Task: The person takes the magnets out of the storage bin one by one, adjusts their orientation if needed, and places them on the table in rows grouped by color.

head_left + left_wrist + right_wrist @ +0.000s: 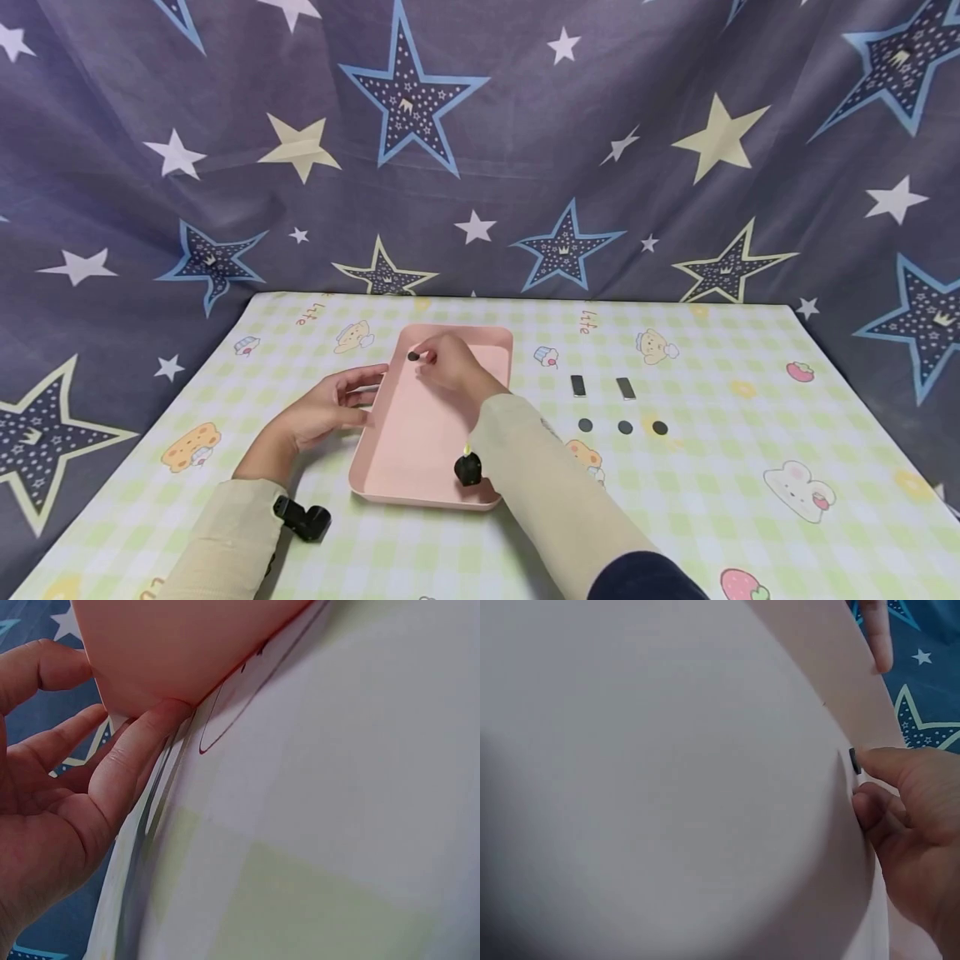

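Observation:
A pink rectangular tray (420, 450) lies on the table. My right hand (453, 365) reaches over its far left part and holds a small black disc (413, 356) at the fingertips. In the right wrist view the disc (855, 760) appears nearly edge-on, against one fingertip and close to the tray surface. Beside the tray's left wall is my left hand (322, 408), fingers spread and loosely bent. Its thumb (150, 739) touches the tray's outer side in the left wrist view.
To the tray's right lie two dark rectangular pieces, a left one (577, 385) and a right one (626, 388). Below them are three black discs, the left (586, 425), middle (625, 427) and right (660, 427). A star-patterned curtain (510, 167) hangs behind the checked tablecloth (720, 500).

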Demonstrator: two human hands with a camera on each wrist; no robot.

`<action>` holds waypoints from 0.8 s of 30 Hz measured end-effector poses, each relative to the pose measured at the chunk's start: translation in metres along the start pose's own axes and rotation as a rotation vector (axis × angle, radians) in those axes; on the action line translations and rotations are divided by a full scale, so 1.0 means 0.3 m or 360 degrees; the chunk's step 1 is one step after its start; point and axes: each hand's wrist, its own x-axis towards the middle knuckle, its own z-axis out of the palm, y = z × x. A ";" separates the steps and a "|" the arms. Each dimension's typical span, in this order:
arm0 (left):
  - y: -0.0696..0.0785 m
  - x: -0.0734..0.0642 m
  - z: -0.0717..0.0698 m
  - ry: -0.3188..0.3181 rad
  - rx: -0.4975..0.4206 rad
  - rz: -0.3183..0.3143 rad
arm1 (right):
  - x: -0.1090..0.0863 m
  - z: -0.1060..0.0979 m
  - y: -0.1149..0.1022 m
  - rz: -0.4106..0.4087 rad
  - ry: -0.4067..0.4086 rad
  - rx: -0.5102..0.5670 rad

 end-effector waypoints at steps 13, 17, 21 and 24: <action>-0.005 0.001 0.001 0.0016 0.0021 0.0008 | 0.001 0.001 -0.008 -0.0033 -0.0224 -0.0270; -0.005 0.002 0.000 0.0014 0.0015 0.0005 | -0.006 -0.002 -0.010 -0.0024 -0.0173 -0.0186; -0.004 0.001 0.001 0.0013 0.0013 0.0001 | -0.012 -0.003 -0.005 -0.0012 -0.0141 -0.0050; -0.003 0.000 0.001 0.0014 0.0012 -0.0003 | -0.014 -0.002 0.000 -0.0009 -0.0131 0.0009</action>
